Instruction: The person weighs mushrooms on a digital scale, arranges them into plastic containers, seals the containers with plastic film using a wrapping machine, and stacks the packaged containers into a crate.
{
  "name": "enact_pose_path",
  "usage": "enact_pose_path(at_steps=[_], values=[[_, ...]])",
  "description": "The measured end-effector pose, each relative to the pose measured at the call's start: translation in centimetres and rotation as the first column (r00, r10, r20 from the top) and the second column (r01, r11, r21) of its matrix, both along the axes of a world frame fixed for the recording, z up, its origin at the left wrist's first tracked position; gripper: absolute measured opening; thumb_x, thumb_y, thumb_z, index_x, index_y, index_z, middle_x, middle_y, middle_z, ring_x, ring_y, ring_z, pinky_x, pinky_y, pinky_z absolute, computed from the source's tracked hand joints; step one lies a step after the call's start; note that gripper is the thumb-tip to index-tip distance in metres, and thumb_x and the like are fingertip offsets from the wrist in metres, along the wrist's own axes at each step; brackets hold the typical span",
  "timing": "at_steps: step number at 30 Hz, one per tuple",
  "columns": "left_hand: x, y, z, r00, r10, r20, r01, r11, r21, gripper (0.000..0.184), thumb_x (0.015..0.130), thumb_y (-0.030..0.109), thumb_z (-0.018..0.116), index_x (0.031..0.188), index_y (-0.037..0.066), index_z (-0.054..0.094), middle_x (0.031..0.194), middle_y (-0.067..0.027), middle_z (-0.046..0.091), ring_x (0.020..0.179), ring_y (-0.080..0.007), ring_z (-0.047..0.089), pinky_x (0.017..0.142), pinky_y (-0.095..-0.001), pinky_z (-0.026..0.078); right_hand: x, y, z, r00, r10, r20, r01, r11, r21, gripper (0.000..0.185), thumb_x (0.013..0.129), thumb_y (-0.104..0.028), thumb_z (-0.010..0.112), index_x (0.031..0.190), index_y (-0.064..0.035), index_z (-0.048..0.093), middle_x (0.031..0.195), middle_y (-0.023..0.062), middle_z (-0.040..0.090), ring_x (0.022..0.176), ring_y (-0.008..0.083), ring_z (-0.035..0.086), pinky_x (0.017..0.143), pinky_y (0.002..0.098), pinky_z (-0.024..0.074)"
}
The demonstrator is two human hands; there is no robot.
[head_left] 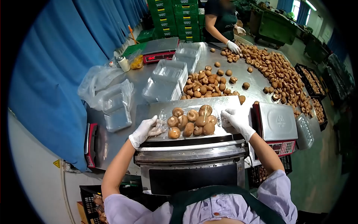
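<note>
Several brown mushrooms [188, 129] sit grouped in front of me on the metal top of a wrapping machine [153, 112]. Clear plastic film [163, 116] stretches around them; the tray beneath can barely be made out. At the left end, my left hand [143, 131], in a white glove, has its fingers closed on the film edge. My right hand [236, 122], gloved too, pinches film at the opposite end, a short way from the mushrooms.
Behind lies a mushroom pile [203, 85], beside stacked clear trays [164, 84]. Scales stand at right [278, 121] and back left [160, 48]. Loose trays in a plastic bag [115, 100] lie left. Across the table, a gloved co-worker [220, 22] handles a larger mushroom heap [276, 71].
</note>
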State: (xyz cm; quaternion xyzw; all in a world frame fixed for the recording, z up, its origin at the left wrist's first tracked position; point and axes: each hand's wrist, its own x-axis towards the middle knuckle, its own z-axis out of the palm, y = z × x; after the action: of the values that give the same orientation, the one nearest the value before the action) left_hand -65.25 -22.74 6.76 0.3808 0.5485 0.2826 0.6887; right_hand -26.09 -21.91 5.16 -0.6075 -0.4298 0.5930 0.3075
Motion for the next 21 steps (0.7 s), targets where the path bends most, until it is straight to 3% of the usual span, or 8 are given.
enact_pose_path(at_steps=[2,4,6,8,9,11,16,21], values=[[-0.2,-0.4,0.7,0.996,0.027,-0.083,-0.02,0.996,0.085,0.039,0.094,0.039,0.051,0.108,0.004,0.062,0.106,-0.0056,0.06,0.082,-0.0156,0.061,0.075,-0.0264,0.053,-0.5,-1.0,0.2,0.995,-0.009,0.099,-0.008,0.984,0.178,0.033,0.09,-0.032,0.057,0.093,0.0008,0.062,0.073,0.0099,0.065,0.062,0.019,0.064,0.058,0.0302,0.0502],[1.2,-1.2,1.9,0.985,0.113,-0.132,-0.091,0.983,0.159,0.033,0.093,0.036,0.054,0.104,0.006,0.064,0.092,-0.0035,0.062,0.075,-0.0129,0.06,0.073,-0.0252,0.053,-0.8,-1.9,0.6,0.79,-0.2,0.58,-0.222,0.788,0.574,0.03,0.085,-0.025,0.06,0.097,0.0016,0.063,0.078,0.0176,0.066,0.068,0.0288,0.065,0.064,0.0364,0.0512],[1.5,-0.6,1.3,0.813,0.088,-0.575,0.048,0.975,0.217,0.03,0.092,0.033,0.055,0.097,0.005,0.066,0.079,-0.0023,0.063,0.073,-0.0099,0.06,0.069,-0.0236,0.052,-1.5,-2.5,1.1,0.727,-0.245,0.641,-0.235,0.789,0.568,0.028,0.082,-0.023,0.06,0.093,0.0022,0.065,0.079,0.0227,0.065,0.073,0.0343,0.065,0.069,0.0399,0.0508],[1.9,0.2,-0.9,0.813,0.091,-0.575,0.006,0.986,0.165,0.034,0.09,0.033,0.054,0.09,0.001,0.065,0.07,-0.0088,0.063,0.069,-0.0165,0.062,0.067,-0.0281,0.05,-1.8,-2.6,1.0,0.686,0.016,0.727,-0.377,0.862,0.338,0.03,0.085,-0.026,0.056,0.084,0.0028,0.065,0.075,0.0227,0.064,0.072,0.0329,0.065,0.069,0.0391,0.0506],[2.4,0.2,-1.4,0.78,0.096,-0.619,0.091,0.96,0.263,0.035,0.091,0.033,0.052,0.088,0.0,0.064,0.072,-0.0127,0.062,0.07,-0.0226,0.062,0.067,-0.0318,0.048,-1.9,-2.3,0.7,0.857,0.063,0.512,-0.227,0.937,0.266,0.033,0.087,-0.027,0.054,0.078,0.0028,0.065,0.071,0.0232,0.063,0.068,0.0326,0.064,0.067,0.0396,0.0499],[2.8,-1.1,-2.6,0.721,0.232,-0.652,0.182,0.845,0.502,0.039,0.091,0.034,0.048,0.085,-0.002,0.059,0.073,-0.0207,0.059,0.069,-0.0364,0.056,0.068,-0.0406,0.045,-1.7,-3.5,0.2,0.912,-0.043,0.408,-0.165,0.872,0.46,0.031,0.09,-0.023,0.049,0.076,0.0023,0.063,0.067,0.022,0.061,0.061,0.0321,0.062,0.059,0.0395,0.048],[4.2,-15.3,2.3,0.839,0.239,-0.489,0.123,0.791,0.599,0.027,0.094,0.022,0.049,0.087,-0.003,0.057,0.068,-0.0181,0.052,0.059,-0.0207,0.05,0.06,-0.0331,0.043,0.6,-16.5,1.2,0.867,-0.014,0.498,-0.314,0.761,0.567,0.025,0.092,-0.022,0.051,0.082,-0.0008,0.059,0.067,0.0206,0.059,0.063,0.0375,0.061,0.056,0.0408,0.0468],[4.0,-25.6,-5.2,0.791,0.07,-0.607,0.122,0.956,0.268,0.026,0.093,0.024,0.05,0.09,0.0,0.059,0.071,-0.0211,0.057,0.066,-0.0331,0.058,0.063,-0.0364,0.045,0.4,-25.5,-2.9,0.827,0.195,0.528,-0.353,0.91,0.218,0.02,0.094,-0.025,0.049,0.087,-0.0069,0.055,0.07,0.024,0.058,0.069,0.0435,0.058,0.058,0.05,0.0453]])
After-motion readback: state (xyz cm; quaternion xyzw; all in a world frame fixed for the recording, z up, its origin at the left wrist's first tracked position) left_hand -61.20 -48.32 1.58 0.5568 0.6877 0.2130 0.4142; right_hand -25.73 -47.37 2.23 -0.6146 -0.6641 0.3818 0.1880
